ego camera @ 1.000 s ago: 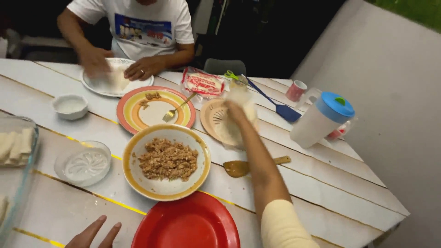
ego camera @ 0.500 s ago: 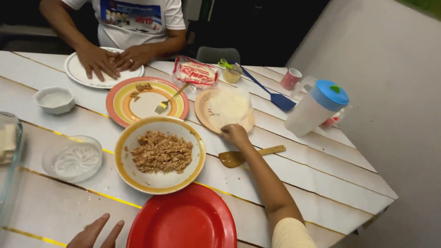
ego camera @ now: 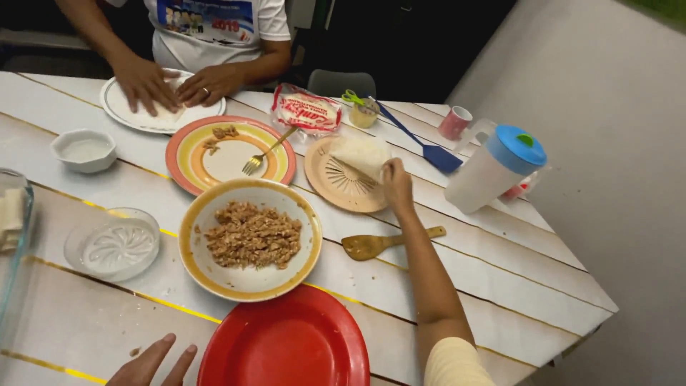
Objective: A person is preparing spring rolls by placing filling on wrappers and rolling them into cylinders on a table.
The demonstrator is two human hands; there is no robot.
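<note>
Dough sheet [ego camera: 359, 155], white, folded, pinched by right hand [ego camera: 396, 184].

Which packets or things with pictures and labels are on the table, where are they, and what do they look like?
Plastic packet: far side of the table, between the striped plate and the small yellow cup; flat, clear with a red and white label.
Printed shirt: on the person opposite; white with a colourful picture panel.
No signs or screens show.
</note>
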